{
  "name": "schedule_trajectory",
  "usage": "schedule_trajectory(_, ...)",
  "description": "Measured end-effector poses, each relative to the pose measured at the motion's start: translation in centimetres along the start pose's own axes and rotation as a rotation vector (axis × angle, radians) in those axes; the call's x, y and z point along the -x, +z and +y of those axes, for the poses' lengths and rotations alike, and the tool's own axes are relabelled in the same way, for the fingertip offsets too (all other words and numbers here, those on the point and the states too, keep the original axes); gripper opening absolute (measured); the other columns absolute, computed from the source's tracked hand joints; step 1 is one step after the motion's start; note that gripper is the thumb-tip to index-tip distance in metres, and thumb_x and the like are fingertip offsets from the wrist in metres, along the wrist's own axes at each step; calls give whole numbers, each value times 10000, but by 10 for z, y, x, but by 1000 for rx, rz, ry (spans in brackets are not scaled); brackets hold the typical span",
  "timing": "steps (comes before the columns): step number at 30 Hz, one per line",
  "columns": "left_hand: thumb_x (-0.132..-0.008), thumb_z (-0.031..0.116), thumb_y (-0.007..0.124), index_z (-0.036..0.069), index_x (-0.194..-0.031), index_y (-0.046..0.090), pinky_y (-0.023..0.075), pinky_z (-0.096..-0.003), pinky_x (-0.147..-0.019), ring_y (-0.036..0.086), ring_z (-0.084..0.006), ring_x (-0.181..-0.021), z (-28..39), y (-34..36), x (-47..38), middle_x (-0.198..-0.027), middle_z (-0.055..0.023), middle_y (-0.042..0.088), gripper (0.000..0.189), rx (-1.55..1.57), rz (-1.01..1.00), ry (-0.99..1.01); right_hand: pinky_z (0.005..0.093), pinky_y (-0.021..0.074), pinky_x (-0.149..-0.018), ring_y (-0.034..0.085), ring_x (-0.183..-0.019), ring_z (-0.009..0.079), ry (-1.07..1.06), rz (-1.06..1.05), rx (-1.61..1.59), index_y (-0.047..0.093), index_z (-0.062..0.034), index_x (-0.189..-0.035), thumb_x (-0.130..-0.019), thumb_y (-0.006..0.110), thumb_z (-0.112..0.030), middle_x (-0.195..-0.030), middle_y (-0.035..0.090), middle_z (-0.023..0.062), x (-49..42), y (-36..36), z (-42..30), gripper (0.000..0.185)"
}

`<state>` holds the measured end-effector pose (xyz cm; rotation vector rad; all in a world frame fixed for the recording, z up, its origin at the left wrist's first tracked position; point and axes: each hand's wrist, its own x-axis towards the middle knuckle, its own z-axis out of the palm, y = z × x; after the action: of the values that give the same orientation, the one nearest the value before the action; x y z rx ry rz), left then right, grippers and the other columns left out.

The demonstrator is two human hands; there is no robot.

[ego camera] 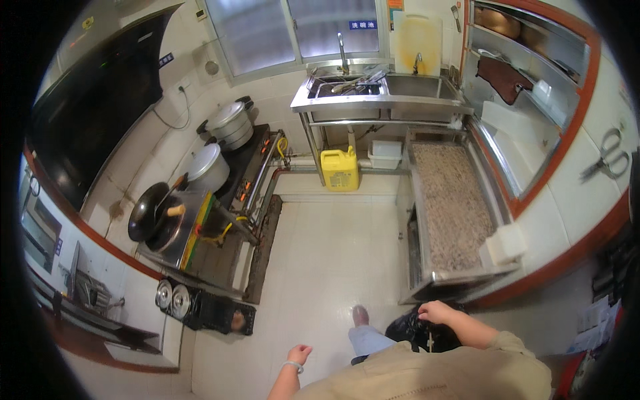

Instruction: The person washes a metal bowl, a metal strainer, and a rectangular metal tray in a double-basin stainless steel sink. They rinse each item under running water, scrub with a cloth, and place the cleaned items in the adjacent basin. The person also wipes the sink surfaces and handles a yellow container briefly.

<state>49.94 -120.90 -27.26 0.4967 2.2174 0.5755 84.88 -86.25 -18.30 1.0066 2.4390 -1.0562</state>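
Note:
My left hand (299,354), with a pale bracelet at the wrist, hangs over the tiled floor. Its fingers are loosely curled together and nothing shows in them. In front of my body on the right, my right hand (437,313) is over a black plastic bag (402,324), its fingers bent. Whether those fingers grip the bag cannot be made out. A thin light stick (430,341) shows against the black plastic. One of my shoes (360,316) is on the floor between the two hands.
Left: a gas stove (252,145) bears pots (209,167), with a wok (148,212) nearer me; a black rack (210,312) sits low. Ahead: a steel sink (415,90) above a yellow jug (340,170). Right: a stone-topped counter (447,195) and scissors (607,155) on the wall.

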Motion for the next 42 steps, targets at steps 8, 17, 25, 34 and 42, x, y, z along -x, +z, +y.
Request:
schedule_trajectory(8,-747,348,620,83,-926,633,461,-366,-768,589,-293,-859,173,-138,-204,-908,-145,625,320,-326,10,180,394,430,-820,542,-961,311,-63,-216,87,571,-92,-1063,-781,534,-335,-1035,582,143,-220,-116,-42,374)
schedule_trajectory(17,-666,247,691,90,-913,606,433,-411,-794,538,-289,-946,451,-282,-426,-1012,-113,568,305,-663,276,740,390,416,-845,519,-993,315,-171,35,-135,557,-62,-1072,-804,530,-290,-1058,565,159,-387,-285,-116,353)
schedule_trajectory(25,-653,227,690,96,-1186,430,206,-496,-998,290,-287,-1229,847,-339,-600,-1295,-99,367,607,-812,708,1400,358,446,-799,557,-930,291,294,347,-225,576,-49,-1033,-765,591,-274,-1004,589,147,-467,-350,-99,350)
schedule_trajectory(34,-734,169,558,122,-760,640,449,-349,-719,624,-217,-791,989,-355,-682,-768,-65,644,98,-1556,234,1258,369,421,-845,537,-973,307,540,371,-545,586,-57,-1036,-750,583,-276,-1031,578,162,-505,-372,-116,361)
schedule_trajectory(42,-717,77,553,117,-715,596,417,-343,-790,582,-198,-731,1025,-490,-595,-682,-64,595,59,-1695,652,1248,392,422,-837,526,-981,327,332,293,-263,556,-52,-1075,-756,584,-276,-1037,568,181,-557,-418,-109,390)
